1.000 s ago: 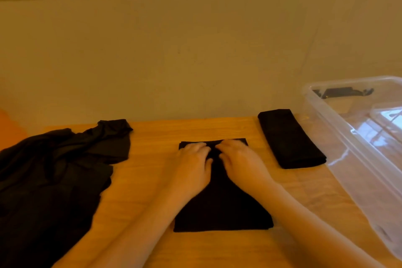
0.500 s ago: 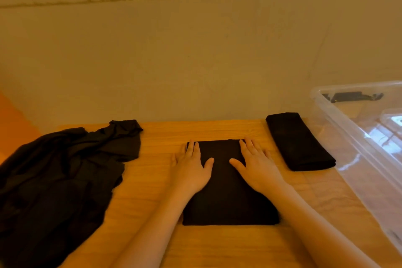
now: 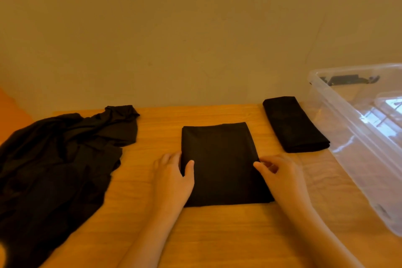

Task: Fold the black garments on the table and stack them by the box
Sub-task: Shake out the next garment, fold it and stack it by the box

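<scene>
A black garment (image 3: 219, 159) folded into a flat rectangle lies in the middle of the wooden table (image 3: 217, 235). My left hand (image 3: 174, 176) is at its left edge, thumb on top and fingers curled under the edge. My right hand (image 3: 280, 178) is at its right edge, fingers pinching the cloth. A smaller folded black garment (image 3: 293, 124) lies to the right, beside the clear plastic box (image 3: 339, 119). A crumpled pile of black garments (image 3: 54, 159) covers the table's left side.
The clear box runs along the table's right side, from the wall toward the near edge; a black latch (image 3: 348, 79) shows at its far end. A plain wall (image 3: 195, 39) stands right behind the table.
Both hands slid from the top of the folded garment, outward and toward me, to its left and right edges. They now grip those edges. The camera view has shifted slightly.
</scene>
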### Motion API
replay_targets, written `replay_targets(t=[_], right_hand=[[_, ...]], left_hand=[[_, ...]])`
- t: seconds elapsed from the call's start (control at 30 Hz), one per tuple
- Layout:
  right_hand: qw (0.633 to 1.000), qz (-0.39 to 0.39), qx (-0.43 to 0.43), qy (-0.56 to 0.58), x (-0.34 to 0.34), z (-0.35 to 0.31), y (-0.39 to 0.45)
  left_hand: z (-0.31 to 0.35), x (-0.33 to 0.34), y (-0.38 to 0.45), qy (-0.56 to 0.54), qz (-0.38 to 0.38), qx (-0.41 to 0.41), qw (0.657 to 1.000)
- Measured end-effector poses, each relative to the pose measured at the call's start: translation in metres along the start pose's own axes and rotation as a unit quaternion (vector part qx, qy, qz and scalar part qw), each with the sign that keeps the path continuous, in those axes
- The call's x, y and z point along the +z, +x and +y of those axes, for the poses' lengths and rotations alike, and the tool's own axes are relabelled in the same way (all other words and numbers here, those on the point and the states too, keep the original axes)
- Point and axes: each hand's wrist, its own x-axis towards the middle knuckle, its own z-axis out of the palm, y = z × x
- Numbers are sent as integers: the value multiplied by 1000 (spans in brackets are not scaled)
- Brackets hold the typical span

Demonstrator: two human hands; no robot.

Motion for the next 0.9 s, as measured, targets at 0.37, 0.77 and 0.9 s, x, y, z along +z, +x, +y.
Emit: replay_targets(t=[0.37, 0.77, 0.9], right_hand=[[999, -17, 28, -3, 6, -5, -6], [998, -9, 21, 56, 6, -5, -1], [995, -29, 56, 77, 0, -2, 4]], left_hand=[[-6, -2, -18, -55, 6, -32, 998], [-6, -2, -23, -76, 10, -37, 996], [-3, -1, -23, -96, 0, -24, 995]])
